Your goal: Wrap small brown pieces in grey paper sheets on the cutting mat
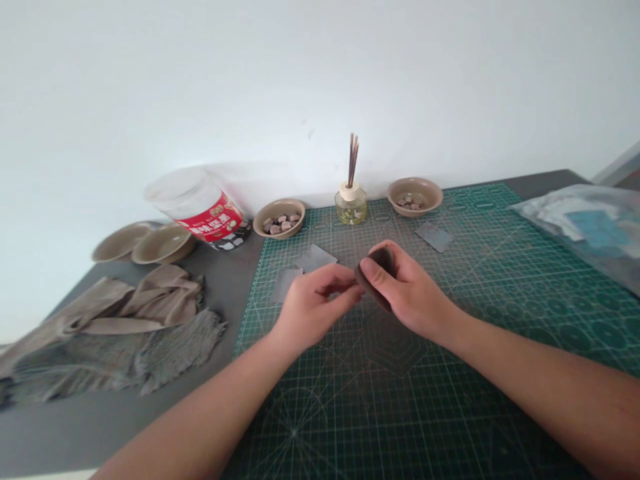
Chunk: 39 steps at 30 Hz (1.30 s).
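In from the counter's (pixel 227 273) back edge, the right hand (pixel 413 290) is pinching a dark flat piece (pixel 384 257); the left hand (pixel 313 303) is curling loosely at its side, hold unclear. Handling is seemingly proceeding, next calling for steadiness.

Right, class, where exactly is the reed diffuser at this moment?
In the head view, the reed diffuser stands just right of centre on the green cutting mat, near the white wall, between two bowls of brownish lumps.

A reed diffuser (pixel 351 207) stands by the wall (pixel 320 80).
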Tool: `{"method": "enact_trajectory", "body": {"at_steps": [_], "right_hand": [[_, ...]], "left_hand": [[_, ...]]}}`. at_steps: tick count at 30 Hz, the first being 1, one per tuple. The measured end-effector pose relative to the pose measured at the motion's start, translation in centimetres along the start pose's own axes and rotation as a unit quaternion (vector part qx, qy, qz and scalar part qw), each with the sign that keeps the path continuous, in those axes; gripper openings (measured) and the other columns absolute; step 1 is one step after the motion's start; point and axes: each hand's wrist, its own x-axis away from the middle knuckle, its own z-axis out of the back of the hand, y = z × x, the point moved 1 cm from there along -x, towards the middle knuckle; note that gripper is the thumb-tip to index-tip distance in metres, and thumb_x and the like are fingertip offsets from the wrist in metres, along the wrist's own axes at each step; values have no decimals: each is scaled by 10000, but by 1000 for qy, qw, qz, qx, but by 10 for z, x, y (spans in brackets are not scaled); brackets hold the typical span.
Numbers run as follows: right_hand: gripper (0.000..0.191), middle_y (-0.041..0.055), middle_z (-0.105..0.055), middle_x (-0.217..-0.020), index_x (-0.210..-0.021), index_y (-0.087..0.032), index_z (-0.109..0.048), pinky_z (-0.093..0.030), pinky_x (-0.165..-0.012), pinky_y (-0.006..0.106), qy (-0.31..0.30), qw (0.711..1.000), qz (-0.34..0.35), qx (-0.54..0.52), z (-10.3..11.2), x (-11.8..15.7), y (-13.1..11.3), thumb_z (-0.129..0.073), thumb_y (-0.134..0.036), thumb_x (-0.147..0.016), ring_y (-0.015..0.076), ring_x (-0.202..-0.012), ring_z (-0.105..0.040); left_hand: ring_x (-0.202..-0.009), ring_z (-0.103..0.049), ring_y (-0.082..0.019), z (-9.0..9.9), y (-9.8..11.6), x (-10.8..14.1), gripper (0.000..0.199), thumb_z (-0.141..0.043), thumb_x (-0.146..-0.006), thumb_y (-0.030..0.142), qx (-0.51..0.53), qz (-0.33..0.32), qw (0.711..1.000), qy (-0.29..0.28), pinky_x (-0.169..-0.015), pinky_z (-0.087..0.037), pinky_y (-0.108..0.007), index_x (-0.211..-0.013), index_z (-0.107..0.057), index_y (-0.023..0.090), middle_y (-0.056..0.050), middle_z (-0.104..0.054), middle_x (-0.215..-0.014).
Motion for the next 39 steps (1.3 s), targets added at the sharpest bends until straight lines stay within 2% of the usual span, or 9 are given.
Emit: {"method": "enact_trajectory", "body": {"at_steps": [4, 10, 13, 21, 26, 31, 34, 37, 39], "right_hand": [[293, -20, -589, -825, -983, -218, -540, -446, -728, 313, -13, 999, 14, 43, -5, 4, 2, -625, -496, -945, 156, -775, -570], [272, -17, -595, -817, -993, -219, -525, -440, -716, 315, 0, 996, 25, 90, -3, 1, 4, -610, -474, -954, 160, -763, -574], [280, -19, -584, -814, -996, -221, -520, -437, -707, 311, -22, 996, 27, 82, -4, 1, 2, -607, -484, -954, 158, -752, -562], [307, -19, -600, -826, -983, -221, -528, -433, -710, 315, -26, 998, 5, 62, 1, -6, 8, -581, -522, -956, 163, -762, -572], [308, 1, -623, -861, -950, -211, -555, -440, -741, 340, 30, 994, -29, 102, 12, -17, 18, -548, -518, -967, 190, -816, -597], [121, 7, -629, -881, -968, -225, -557, -456, -763, 334, 82, 984, 56, 150, 19, -12, 8, -566, -345, -968, 192, -833, -602], [35, 26, -619, -899, -948, -219, -578, -457, -765, 337, 106, 956, 159, 221, 23, -7, -1, -579, -254, -950, 194, -835, -584], [44, 70, -635, -990, -957, -204, -598, -449, -851, 381, 57, 915, 246, 314, 21, -3, -7, -586, -178, -924, 231, -946, -568], [52, 88, -650, -1036, -961, -197, -612, -428, -887, 417, -12, 886, 262, 382, 14, 1, -8, -588, -171, -922, 254, -983, -552]], "left_hand": [[-607, -607, -98, 3, -1, 3, 99, -701, -749, 88, -137, -48, 989, 39, -572, -465, -204, -782, -669, 175, 30, -679, -680], [-620, -627, -108, 5, 2, 4, 74, -695, -759, 106, -162, -70, 983, 54, -598, -480, -216, -751, -661, 172, 21, -700, -695], [-635, -637, -101, 5, 4, 2, 95, -696, -755, 88, -176, -87, 979, 47, -621, -486, -210, -750, -666, 178, 28, -716, -717], [-675, -686, -139, 5, -4, 5, 82, -719, -781, 135, -102, -49, 993, 37, -606, -523, -237, -822, -662, 178, -10, -737, -765], [-786, -741, -186, 4, -4, 7, 140, -734, -826, 188, -42, -34, 998, 33, -698, -589, -291, -961, -698, 179, -61, -770, -878], [-784, -741, -185, 8, 1, 4, 135, -724, -863, 232, -11, -24, 998, 58, -695, -592, -289, -984, -706, 174, -70, -769, -869], [-782, -728, -175, 17, 1, -2, 146, -742, -856, 265, -8, -39, 990, 137, -709, -593, -288, -953, -688, 170, -70, -759, -890], [-713, -687, -134, 23, -2, -7, 161, -740, -855, 274, -3, -50, 971, 232, -668, -567, -251, -941, -647, 174, -34, -728, -843], [-734, -677, -130, 23, -4, -10, 149, -735, -851, 253, -11, -44, 974, 220, -688, -559, -251, -930, -636, 176, -27, -712, -842]]}}
